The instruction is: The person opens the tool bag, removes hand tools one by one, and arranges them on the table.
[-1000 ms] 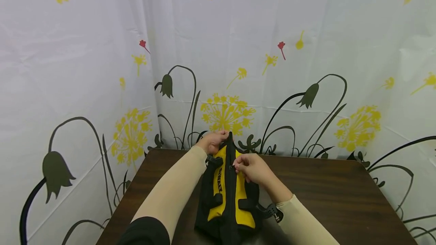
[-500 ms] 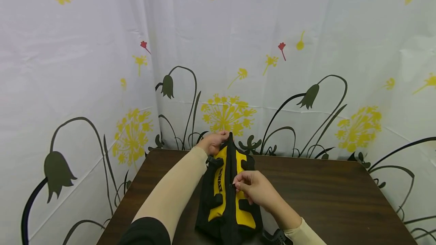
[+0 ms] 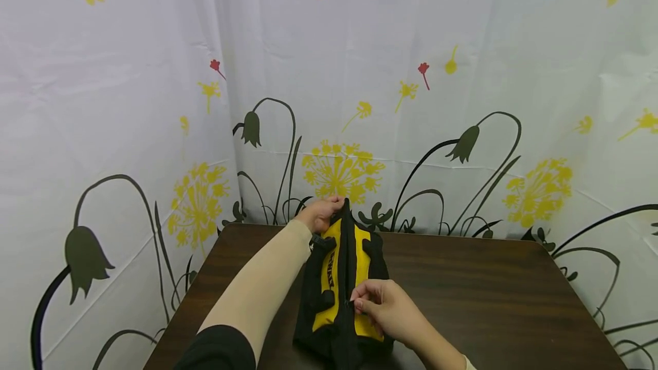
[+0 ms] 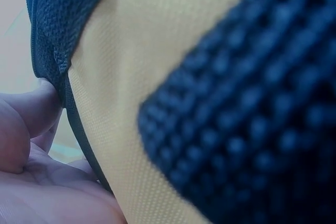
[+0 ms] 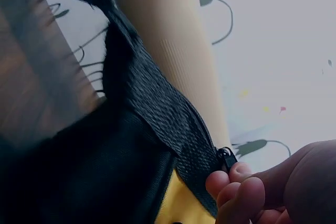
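Observation:
A black and yellow tool bag (image 3: 362,258) lies lengthwise away from me, a long black zipper running along its top. At its far end my left hand (image 3: 323,214) grips the black fabric by the zipper's end; in the left wrist view the thumb of the left hand (image 4: 29,116) presses on that edge. Close to the near end, my right hand (image 3: 390,310) pinches the zipper pull (image 5: 229,161) between thumb and forefinger. Black webbing (image 4: 236,114) crosses the yellow side near the left wrist. The left hand's other fingers are partly hidden behind the bag.
The bag rests on a dark brown wooden table (image 3: 473,296). A white curtain (image 3: 390,33) with printed flowers hangs behind the table's far edge and along its left side. The left forearm (image 3: 262,278) passes along the bag's left side.
My right hand has drawn the zipper pull toward me along the top, from the bag's far half to near its close end. The left hand keeps its hold at the far end.

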Action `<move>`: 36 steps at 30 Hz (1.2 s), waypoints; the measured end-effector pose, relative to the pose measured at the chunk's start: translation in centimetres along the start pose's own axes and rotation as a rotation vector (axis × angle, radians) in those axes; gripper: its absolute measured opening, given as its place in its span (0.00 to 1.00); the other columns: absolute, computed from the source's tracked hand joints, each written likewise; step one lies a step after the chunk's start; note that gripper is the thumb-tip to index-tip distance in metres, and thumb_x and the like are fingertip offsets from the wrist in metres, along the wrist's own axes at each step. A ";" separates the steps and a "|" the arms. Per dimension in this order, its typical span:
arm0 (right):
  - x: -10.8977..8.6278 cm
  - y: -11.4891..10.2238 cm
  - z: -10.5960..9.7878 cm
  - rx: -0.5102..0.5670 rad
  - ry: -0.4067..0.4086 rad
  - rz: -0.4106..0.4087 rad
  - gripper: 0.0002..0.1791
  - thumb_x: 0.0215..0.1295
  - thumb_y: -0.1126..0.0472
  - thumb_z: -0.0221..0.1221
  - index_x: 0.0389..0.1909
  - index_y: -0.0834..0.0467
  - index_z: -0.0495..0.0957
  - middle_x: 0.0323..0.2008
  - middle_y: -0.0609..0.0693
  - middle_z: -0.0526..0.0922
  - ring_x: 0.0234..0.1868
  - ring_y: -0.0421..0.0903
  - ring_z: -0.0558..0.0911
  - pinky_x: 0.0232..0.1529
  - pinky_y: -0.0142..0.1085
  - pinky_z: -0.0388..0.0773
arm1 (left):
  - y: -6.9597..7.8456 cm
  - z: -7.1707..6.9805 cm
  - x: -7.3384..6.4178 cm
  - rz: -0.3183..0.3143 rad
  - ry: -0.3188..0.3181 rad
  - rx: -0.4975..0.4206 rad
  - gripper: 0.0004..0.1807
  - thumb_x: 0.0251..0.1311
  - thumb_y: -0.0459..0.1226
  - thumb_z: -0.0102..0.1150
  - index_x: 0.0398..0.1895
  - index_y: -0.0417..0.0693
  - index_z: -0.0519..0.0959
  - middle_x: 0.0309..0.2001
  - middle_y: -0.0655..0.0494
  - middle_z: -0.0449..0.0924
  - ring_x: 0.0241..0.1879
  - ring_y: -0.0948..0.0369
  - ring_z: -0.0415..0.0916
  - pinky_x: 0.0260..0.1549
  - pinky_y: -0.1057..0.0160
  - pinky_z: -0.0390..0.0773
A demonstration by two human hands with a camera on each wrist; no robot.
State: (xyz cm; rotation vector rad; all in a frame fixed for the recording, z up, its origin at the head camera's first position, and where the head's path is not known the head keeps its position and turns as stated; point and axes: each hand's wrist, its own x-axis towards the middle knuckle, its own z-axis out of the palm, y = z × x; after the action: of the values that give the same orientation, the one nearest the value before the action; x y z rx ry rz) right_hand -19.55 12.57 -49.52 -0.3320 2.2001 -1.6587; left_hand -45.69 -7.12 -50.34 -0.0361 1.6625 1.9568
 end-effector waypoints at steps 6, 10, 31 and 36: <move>-1.3 -0.1 0.4 0.009 -0.024 0.028 0.06 0.68 0.54 0.65 0.37 0.52 0.84 0.30 0.57 0.85 0.15 0.41 0.73 0.14 0.32 0.74 | 0.0 0.1 0.1 -0.016 0.022 -0.006 0.10 0.78 0.42 0.47 0.36 0.54 0.75 0.41 0.55 0.71 0.38 0.59 0.72 0.39 0.63 0.75; -2.1 -0.1 0.8 0.014 -0.050 0.040 0.06 0.69 0.54 0.64 0.37 0.52 0.85 0.31 0.56 0.86 0.17 0.42 0.74 0.14 0.31 0.74 | 0.1 0.2 0.3 -0.004 0.021 -0.002 0.10 0.78 0.42 0.47 0.36 0.53 0.75 0.41 0.55 0.71 0.38 0.58 0.72 0.39 0.63 0.75; -5.1 0.8 1.6 0.033 -0.309 -0.060 0.06 0.70 0.57 0.63 0.39 0.55 0.83 0.29 0.42 0.82 0.27 0.33 0.76 0.31 0.25 0.76 | -0.2 0.3 0.5 -0.007 0.005 -0.008 0.10 0.77 0.43 0.48 0.36 0.53 0.76 0.42 0.55 0.72 0.38 0.59 0.72 0.38 0.63 0.77; -4.7 0.5 1.3 0.037 -0.386 -0.033 0.08 0.71 0.55 0.62 0.41 0.56 0.83 0.28 0.42 0.80 0.27 0.34 0.75 0.31 0.25 0.75 | -0.3 -0.3 0.4 -0.002 -0.012 0.002 0.10 0.78 0.43 0.48 0.38 0.53 0.76 0.44 0.54 0.72 0.42 0.57 0.72 0.42 0.61 0.76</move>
State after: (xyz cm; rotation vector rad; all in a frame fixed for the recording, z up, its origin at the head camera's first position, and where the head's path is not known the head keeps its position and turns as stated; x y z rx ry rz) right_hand -14.75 13.43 -49.64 -0.6243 1.8839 -1.5015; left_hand -46.02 -7.22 -50.83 -0.0253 1.6562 1.9505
